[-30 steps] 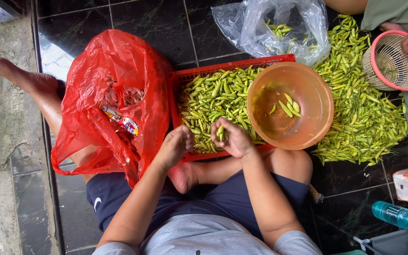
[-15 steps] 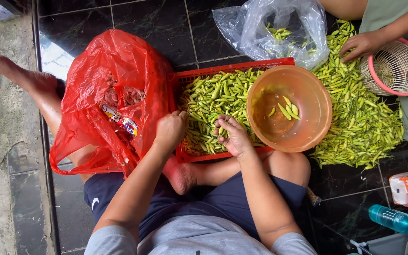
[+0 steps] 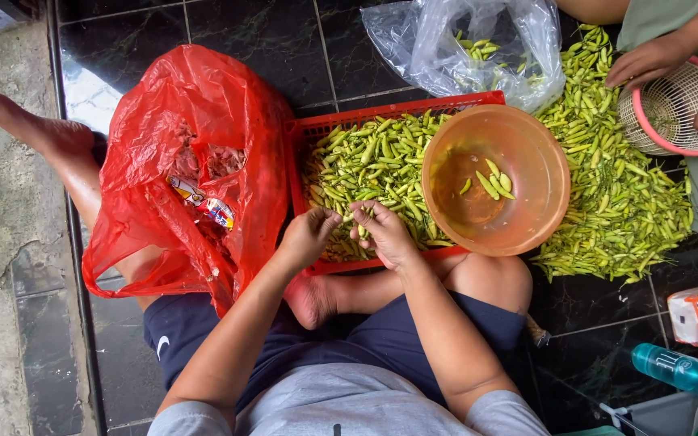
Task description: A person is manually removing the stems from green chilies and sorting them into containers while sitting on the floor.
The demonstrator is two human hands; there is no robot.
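Fingers: left hand (image 3: 310,236) and right hand (image 3: 383,234) meet over the red crate (image 3: 329,127), both pinching one green chili (image 3: 355,215) between the fingertips.
Chili location: at the crate's near edge, above the heaped chilies (image 3: 381,165).
Orange bowl (image 3: 527,214): just right of the hands, few pieces inside.
Advice: grip near the stem end, snap cleanly, keep pieces clear of the red bag (image 3: 163,121).

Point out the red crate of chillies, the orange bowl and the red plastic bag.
red crate (image 3: 397,109), head view, bare top rim.
orange bowl (image 3: 547,173), head view, right inner wall.
red plastic bag (image 3: 155,105), head view, upper left side.
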